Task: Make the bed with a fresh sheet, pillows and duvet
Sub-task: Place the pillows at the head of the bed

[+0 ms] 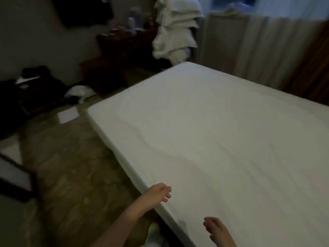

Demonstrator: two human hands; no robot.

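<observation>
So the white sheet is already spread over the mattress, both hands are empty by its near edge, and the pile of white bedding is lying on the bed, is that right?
Not quite: the pile of white bedding is heaped off the bed, beyond its far corner, as the head view shows. The rest stands: the white sheet covers the mattress, and the left hand and right hand are empty by its near edge.

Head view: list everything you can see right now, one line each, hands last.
Bed: one, white sheet spread flat with faint wrinkles, centre to right.
Linen pile: one, white, stacked high beyond the bed's far corner.
Curtain: one, pale, far right behind the bed.
Dresser: one, dark wood, by the far wall; blurred bottles on top.
Paper: one, white, on the floor left of the bed.
Cloth: one, white, on the floor near dark bags.
Floor: brown patterned, left.
Left hand: open, at the bed's near edge.
Right hand: open, over the sheet.
</observation>
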